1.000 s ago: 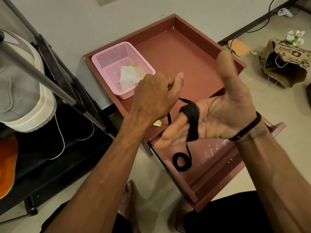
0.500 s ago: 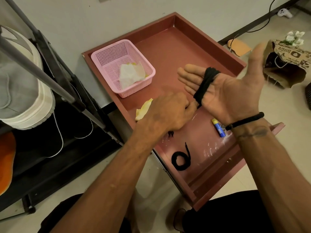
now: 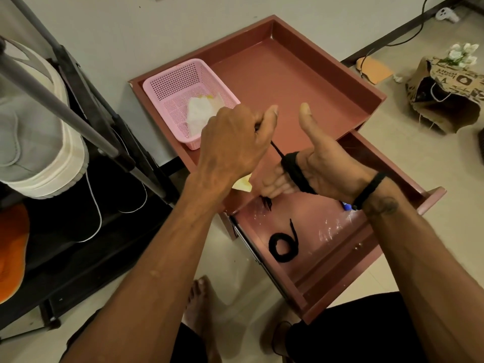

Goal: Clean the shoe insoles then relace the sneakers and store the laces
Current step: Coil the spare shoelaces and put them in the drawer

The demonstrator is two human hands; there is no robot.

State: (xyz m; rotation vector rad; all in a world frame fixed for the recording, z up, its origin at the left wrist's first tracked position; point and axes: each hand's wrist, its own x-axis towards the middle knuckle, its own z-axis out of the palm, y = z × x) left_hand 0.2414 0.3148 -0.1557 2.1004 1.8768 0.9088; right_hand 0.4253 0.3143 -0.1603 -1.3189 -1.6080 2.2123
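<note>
A black shoelace (image 3: 297, 172) is wound in several turns around the fingers of my right hand (image 3: 318, 163), which is held flat with the thumb up over the open drawer (image 3: 337, 260). My left hand (image 3: 235, 142) pinches the free end of the same lace and holds it taut just above the right hand's fingers. A second black lace (image 3: 282, 244), coiled into a loop, lies on the drawer floor below my hands. A grey and white sneaker (image 3: 39, 142) rests on the black rack at the left.
A pink basket (image 3: 167, 87) holding white cloth stands at the back left of the red-brown cabinet top (image 3: 288, 74). A yellow scrap (image 3: 243, 183) lies under my left wrist. An orange insole (image 3: 11, 247) sits low on the rack. A paper bag (image 3: 450, 93) stands on the floor at right.
My left hand came up from under the right hand with the lace end, and the right hand turned and dropped lower. The lace has gone round the fingers once more.
</note>
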